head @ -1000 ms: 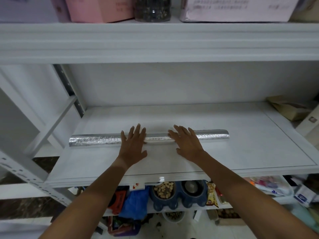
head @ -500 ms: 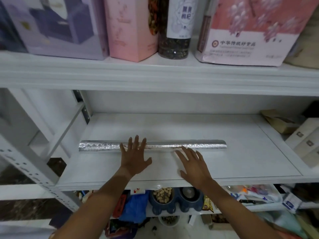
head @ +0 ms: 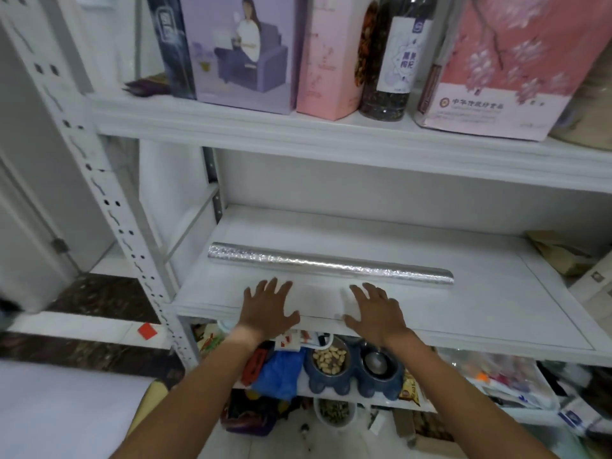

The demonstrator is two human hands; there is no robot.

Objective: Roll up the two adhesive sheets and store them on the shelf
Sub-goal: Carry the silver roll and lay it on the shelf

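Roll: a silver embossed adhesive-sheet roll (head: 331, 263) lies on its side across the middle shelf (head: 496, 313), centre of the frame, running from upper left down to the right. Only one roll can be seen.
Left hand: the left hand (head: 268, 309) is spread flat, palm down, at the shelf's front edge, centre of the frame. Fingers are straight and hold nothing; fingertips stop just short of the roll.
Right hand: the right hand (head: 376, 313) lies the same way beside it, fingers splayed and empty, near the roll but apart from it. Both hands are slightly blurred.
Upper shelf: a lilac box (head: 241, 51), a pink carton (head: 328, 58), a dark jar (head: 394, 58) with a white label and a pink floral bag (head: 516, 64) stand in a row at the top of the frame, all cut off by the upper edge.
Below: a blue double pet bowl (head: 351, 366), one cup holding kibble, and a blue plastic bag (head: 281, 372) sit on the lower level, partly hidden by the forearms and the shelf edge.
Right edge: cardboard pieces (head: 559, 253), cut off and hard to identify.
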